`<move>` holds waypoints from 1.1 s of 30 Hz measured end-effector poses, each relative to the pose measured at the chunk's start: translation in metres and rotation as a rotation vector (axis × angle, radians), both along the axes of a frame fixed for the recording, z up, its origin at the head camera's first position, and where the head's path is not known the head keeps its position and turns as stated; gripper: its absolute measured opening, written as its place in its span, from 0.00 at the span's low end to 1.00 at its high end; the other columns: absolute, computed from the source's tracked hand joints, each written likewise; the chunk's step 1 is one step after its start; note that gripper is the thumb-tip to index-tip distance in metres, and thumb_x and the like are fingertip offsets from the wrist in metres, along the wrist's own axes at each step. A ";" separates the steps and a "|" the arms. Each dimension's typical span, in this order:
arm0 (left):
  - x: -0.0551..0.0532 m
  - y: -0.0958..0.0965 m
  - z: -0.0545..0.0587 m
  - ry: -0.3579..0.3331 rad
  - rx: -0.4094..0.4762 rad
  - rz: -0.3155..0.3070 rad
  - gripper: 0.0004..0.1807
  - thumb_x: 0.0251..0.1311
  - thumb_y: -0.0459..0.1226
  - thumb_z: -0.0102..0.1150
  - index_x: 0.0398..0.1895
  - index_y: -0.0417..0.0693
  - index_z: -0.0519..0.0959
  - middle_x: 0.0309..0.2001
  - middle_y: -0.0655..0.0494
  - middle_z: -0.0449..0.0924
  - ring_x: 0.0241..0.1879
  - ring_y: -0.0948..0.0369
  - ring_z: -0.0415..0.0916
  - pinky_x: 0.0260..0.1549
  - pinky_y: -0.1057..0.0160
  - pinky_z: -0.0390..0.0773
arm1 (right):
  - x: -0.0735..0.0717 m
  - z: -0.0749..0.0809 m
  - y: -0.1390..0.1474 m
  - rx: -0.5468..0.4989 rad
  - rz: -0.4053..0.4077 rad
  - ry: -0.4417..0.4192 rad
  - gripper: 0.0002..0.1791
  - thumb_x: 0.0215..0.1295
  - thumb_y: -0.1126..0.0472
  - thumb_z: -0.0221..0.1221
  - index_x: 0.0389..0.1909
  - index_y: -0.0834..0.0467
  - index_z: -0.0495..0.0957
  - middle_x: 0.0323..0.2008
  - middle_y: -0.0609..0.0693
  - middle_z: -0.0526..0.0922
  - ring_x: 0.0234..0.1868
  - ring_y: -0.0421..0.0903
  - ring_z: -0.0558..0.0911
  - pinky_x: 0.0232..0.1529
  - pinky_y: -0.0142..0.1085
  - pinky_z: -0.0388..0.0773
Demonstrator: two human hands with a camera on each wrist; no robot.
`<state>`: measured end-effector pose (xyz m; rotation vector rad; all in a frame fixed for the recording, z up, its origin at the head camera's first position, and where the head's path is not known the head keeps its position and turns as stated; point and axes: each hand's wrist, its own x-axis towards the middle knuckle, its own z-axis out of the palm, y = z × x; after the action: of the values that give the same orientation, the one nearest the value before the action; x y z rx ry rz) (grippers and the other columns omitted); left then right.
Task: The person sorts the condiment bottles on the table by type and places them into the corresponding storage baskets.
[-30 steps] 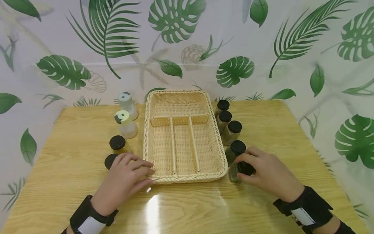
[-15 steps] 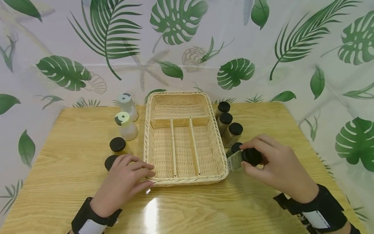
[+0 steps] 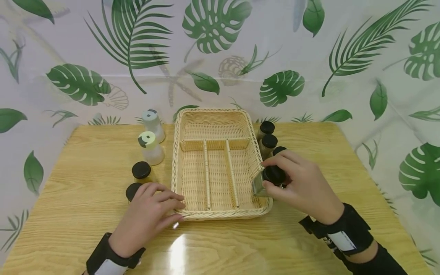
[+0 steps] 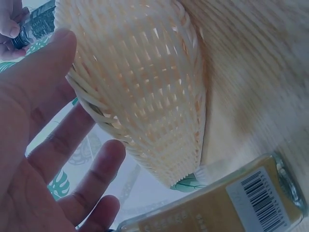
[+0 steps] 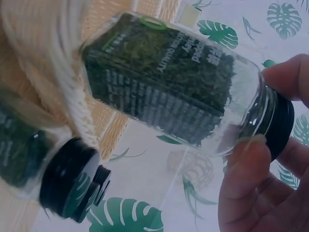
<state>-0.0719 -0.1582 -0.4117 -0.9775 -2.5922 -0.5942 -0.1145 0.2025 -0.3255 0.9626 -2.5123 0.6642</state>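
Observation:
My right hand (image 3: pixel 300 181) pinches the black lid of a glass spice jar (image 5: pixel 159 82) filled with dried green herb flakes. In the head view the jar is tilted, its base over the right rim of the wicker basket (image 3: pixel 220 214), by the right front compartment. Another green herb jar (image 5: pixel 21 145) stands below it in the right wrist view; the hand mostly hides it in the head view. At the basket's front left corner rests my left hand (image 3: pixel 148 214), thumb at the rim and fingers loosely extended. A jar of yellowish-brown powder (image 4: pixel 212 208) is beside that hand.
Several black-lidded jars (image 3: pixel 269 142) line the basket's right side. To its left are two black-lidded jars (image 3: pixel 141 170) and two white shakers (image 3: pixel 151 147). Dividers (image 3: pixel 207 173) split the basket. A leaf-print cloth (image 3: pixel 220 57) hangs behind the wooden table (image 3: pixel 86 172).
My right hand has lifted the herb jar from the table beside the basket and carried it up and left to the basket's right rim. My left hand stays at the corner.

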 end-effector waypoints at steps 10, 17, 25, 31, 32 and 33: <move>0.000 0.000 -0.001 0.007 0.025 -0.001 0.10 0.51 0.52 0.66 0.33 0.62 0.85 0.44 0.69 0.80 0.45 0.60 0.68 0.50 0.50 0.65 | -0.005 -0.019 -0.015 0.060 0.048 -0.068 0.17 0.51 0.52 0.65 0.44 0.49 0.79 0.36 0.40 0.75 0.19 0.34 0.66 0.15 0.28 0.68; 0.000 0.001 -0.001 0.002 0.017 -0.001 0.09 0.52 0.53 0.65 0.33 0.63 0.84 0.44 0.70 0.80 0.45 0.60 0.68 0.50 0.50 0.65 | -0.004 -0.036 -0.020 0.111 0.047 -0.079 0.19 0.50 0.52 0.65 0.44 0.51 0.78 0.39 0.42 0.77 0.19 0.34 0.67 0.15 0.28 0.68; 0.000 0.000 -0.002 -0.002 0.002 0.003 0.10 0.51 0.53 0.66 0.34 0.63 0.85 0.45 0.71 0.80 0.45 0.61 0.68 0.51 0.52 0.64 | -0.001 -0.043 -0.025 0.136 0.034 -0.110 0.19 0.49 0.51 0.65 0.43 0.50 0.78 0.37 0.41 0.76 0.18 0.33 0.65 0.14 0.28 0.66; -0.001 -0.001 -0.003 0.007 0.009 0.005 0.09 0.50 0.52 0.67 0.33 0.63 0.85 0.44 0.71 0.80 0.45 0.61 0.68 0.50 0.52 0.64 | -0.002 -0.045 -0.028 0.144 0.034 -0.106 0.17 0.49 0.51 0.65 0.42 0.51 0.79 0.35 0.41 0.75 0.18 0.34 0.65 0.15 0.28 0.67; 0.000 -0.002 -0.003 0.007 0.006 0.008 0.09 0.51 0.53 0.66 0.33 0.64 0.84 0.44 0.71 0.80 0.45 0.61 0.68 0.51 0.52 0.64 | -0.002 -0.045 -0.028 0.145 0.039 -0.106 0.17 0.50 0.51 0.65 0.42 0.51 0.79 0.35 0.41 0.75 0.19 0.34 0.65 0.15 0.28 0.67; 0.000 -0.002 -0.003 0.009 0.004 0.011 0.09 0.51 0.53 0.66 0.33 0.64 0.84 0.44 0.71 0.80 0.45 0.61 0.68 0.51 0.51 0.64 | -0.002 -0.045 -0.030 0.145 0.046 -0.109 0.17 0.50 0.51 0.64 0.42 0.51 0.79 0.35 0.41 0.75 0.19 0.34 0.66 0.16 0.28 0.68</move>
<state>-0.0720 -0.1602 -0.4143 -0.9621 -2.5858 -0.5898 -0.1168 0.1730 -0.3704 1.0639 -2.6717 0.5684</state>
